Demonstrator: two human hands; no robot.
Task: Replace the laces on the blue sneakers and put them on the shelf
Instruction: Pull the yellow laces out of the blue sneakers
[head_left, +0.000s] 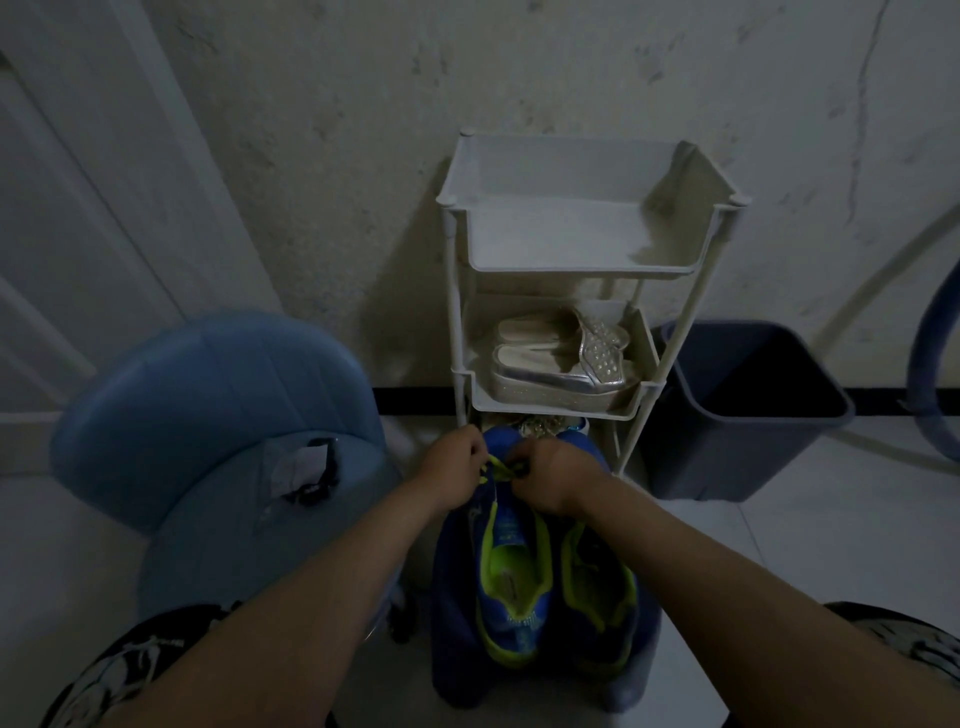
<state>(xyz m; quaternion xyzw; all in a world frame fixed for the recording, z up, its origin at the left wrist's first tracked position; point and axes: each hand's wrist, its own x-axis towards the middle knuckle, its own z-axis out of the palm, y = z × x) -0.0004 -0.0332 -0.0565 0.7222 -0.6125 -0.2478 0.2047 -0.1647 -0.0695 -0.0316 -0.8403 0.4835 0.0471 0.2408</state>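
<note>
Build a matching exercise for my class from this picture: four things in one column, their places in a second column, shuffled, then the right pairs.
Things
1 sneakers
2 sandals
3 bin
4 lace

Places
A on the middle shelf of the rack
B pinched between left hand and right hand
C on the floor, right of the rack
D in front of the rack, nearest the person

Pairs: 1-D, 2-A, 3-C, 4-B
</note>
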